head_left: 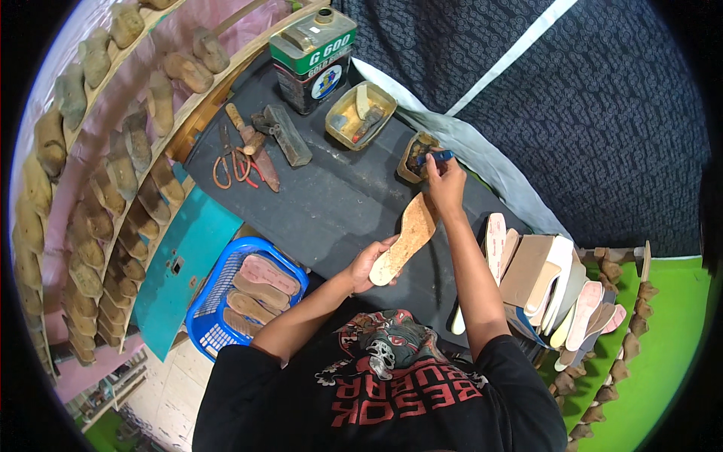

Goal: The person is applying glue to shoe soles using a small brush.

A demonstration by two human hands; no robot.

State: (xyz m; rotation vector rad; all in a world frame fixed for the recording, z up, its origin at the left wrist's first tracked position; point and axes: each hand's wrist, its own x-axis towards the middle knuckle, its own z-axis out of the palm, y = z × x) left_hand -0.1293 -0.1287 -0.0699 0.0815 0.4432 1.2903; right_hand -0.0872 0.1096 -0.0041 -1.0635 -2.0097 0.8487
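Clamping of a cork-coloured sole piece (410,230) is performed by the left hand (367,266), closed on its pale near end. The piece is located on the near side of a small tub (406,172), its far end near the tub and close to the right wrist; whether the wrist is touched cannot be told. A blue object (444,155) is pinched in the right hand (448,184) at the tub's right edge; whether the dark contents are reached cannot be told.

Tipping of the tub may be caused if its rim is caught by the blue object or the fingers. Unwanted marks on the sole piece may be caused by drips, since its far end lies so near the tub. Twisting of the piece may be caused by a push there, as it is gripped at the near end only. To the right of the tub and nearer the person, a stack of sole parts (525,265) is set beside the right forearm; it may be toppled by an outward elbow swing.
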